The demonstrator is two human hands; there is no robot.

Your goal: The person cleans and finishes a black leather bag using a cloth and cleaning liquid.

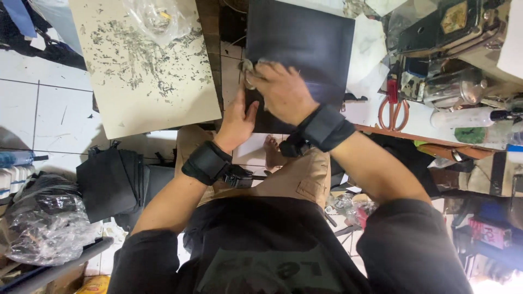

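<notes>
A large black flat sheet lies in front of me, its near edge over my lap. My left hand presses flat against the sheet's near left corner, fingers together. My right hand rests on the sheet's left part, closed on a small crumpled grey cloth that pokes out by the fingers. Both wrists wear black straps with small devices. My bare foot shows below the sheet.
A cream board flecked with dark scraps lies to the left, with a clear plastic bag on it. Red-handled scissors, a metal pot and a spray bottle sit on the worktable at right. Black fabric pieces and plastic bags lie on the tiled floor.
</notes>
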